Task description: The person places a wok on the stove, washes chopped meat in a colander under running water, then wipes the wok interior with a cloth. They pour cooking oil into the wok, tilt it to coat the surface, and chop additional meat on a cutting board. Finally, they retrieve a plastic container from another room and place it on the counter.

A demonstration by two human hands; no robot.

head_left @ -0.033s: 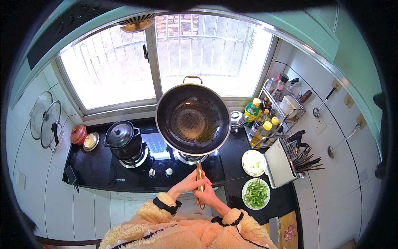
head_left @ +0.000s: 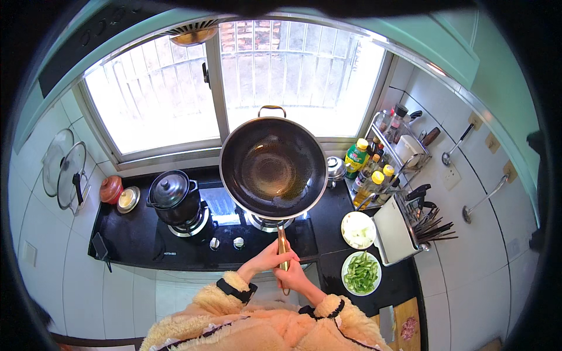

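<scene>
A large dark wok with a wooden handle is held up over the right burner of a black stove, its empty inside facing me. My left hand and my right hand both grip the handle, the left above the right. Fluffy cream sleeves cover both forearms.
A black lidded pot sits on the left burner. Right of the stove stand a white plate of chopped pale food, a plate of green vegetable pieces, oil bottles, a white cutting board and a utensil rack. Glass lids hang at left.
</scene>
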